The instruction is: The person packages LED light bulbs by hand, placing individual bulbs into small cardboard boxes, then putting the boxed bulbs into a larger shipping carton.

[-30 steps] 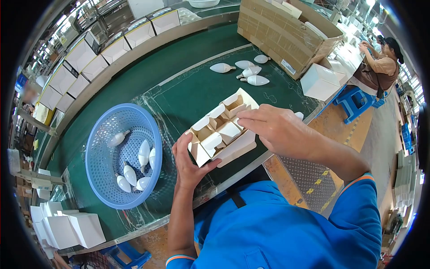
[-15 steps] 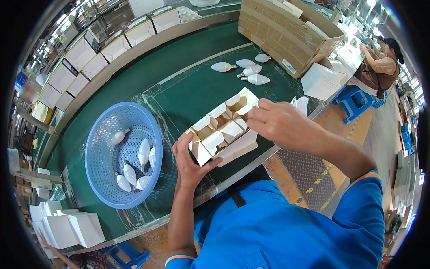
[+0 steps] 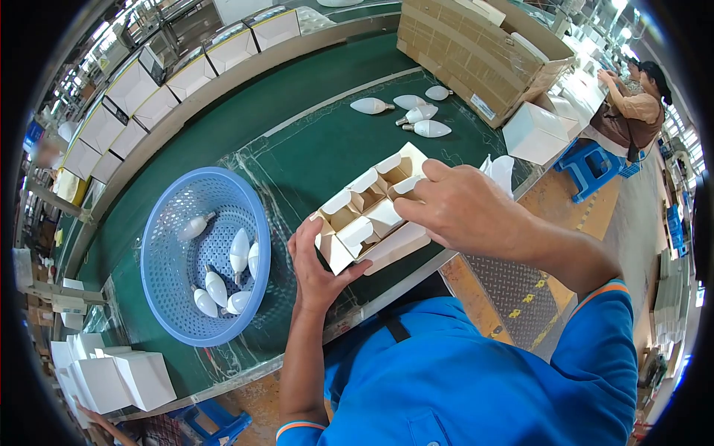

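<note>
A white cardboard box (image 3: 349,253) with small open compartments and raised flaps is tilted over the green work surface in front of me. My left hand (image 3: 318,269) grips its left end, thumb along the near side and fingers round the far side. Over the right part of the box, my right hand (image 3: 465,204) has its fingers bent together at a flap (image 3: 384,217); the fingertips are partly hidden. To the left stands a blue plastic basket (image 3: 152,286) holding several white candle-shaped bulbs (image 3: 215,286). Beyond the box lie several more candle bulbs (image 3: 370,105).
A large brown carton (image 3: 461,59) stands at the far right, beside white boxes (image 3: 534,134). More white boxes (image 3: 145,379) are at the lower left. Display boxes (image 3: 190,74) line the far ledge. A seated person (image 3: 636,111) works at the right, near a blue stool (image 3: 595,167).
My right hand has shifted slightly left and lower over the compartments, its fingers moving from the right-end flap towards the middle. My left hand keeps its grip on the box.
</note>
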The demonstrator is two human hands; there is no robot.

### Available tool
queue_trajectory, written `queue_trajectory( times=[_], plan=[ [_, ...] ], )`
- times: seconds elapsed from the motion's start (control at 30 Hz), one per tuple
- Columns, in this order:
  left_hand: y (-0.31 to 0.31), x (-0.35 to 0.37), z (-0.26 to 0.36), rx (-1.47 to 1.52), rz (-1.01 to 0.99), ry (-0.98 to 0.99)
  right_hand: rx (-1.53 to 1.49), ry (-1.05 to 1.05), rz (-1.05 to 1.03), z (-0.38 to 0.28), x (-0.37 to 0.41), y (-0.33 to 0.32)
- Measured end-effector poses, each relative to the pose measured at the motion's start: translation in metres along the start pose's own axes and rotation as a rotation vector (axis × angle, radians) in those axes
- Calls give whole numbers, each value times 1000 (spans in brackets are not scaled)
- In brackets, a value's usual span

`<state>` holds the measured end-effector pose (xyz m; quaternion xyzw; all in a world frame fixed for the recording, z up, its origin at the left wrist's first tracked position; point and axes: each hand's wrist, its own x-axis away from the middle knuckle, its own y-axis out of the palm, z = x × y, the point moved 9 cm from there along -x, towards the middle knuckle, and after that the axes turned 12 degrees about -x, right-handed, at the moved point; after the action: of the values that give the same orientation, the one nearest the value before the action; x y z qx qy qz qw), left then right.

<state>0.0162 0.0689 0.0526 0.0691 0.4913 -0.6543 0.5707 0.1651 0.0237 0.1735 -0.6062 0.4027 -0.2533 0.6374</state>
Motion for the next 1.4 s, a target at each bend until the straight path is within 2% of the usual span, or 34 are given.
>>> queue_trajectory(
  times=[0.2,0.4,0.6,0.8,0.87,1.0,1.1,1.2,1.3,1.37,1.4],
  plan=[
    [0,-1,1,7,0,-2,-99,37,38,0,-7,2],
    [0,0,1,9,2,0,-138,73,-29,7,-16,6],
    [0,-2,1,13,3,-9,-7,48,-37,1,-17,15],
    [-1,-2,2,-9,-5,-6,53,7,44,-3,-15,10],
    [0,-1,2,0,-2,-2,78,94,40,5,-17,10],
    [0,-1,1,15,3,-7,54,132,32,5,-25,5],
    [-1,-2,4,9,5,13,12,132,57,5,-29,1],
    [-1,-2,4,10,7,13,-49,218,38,9,-29,-1],
    [-3,-3,5,3,7,18,-203,242,12,9,-23,-5],
    [-4,-4,7,1,6,17,-421,305,-9,11,-13,-6],
    [-3,-4,7,-2,0,20,-420,303,-12,12,-7,-4]
  ],
)
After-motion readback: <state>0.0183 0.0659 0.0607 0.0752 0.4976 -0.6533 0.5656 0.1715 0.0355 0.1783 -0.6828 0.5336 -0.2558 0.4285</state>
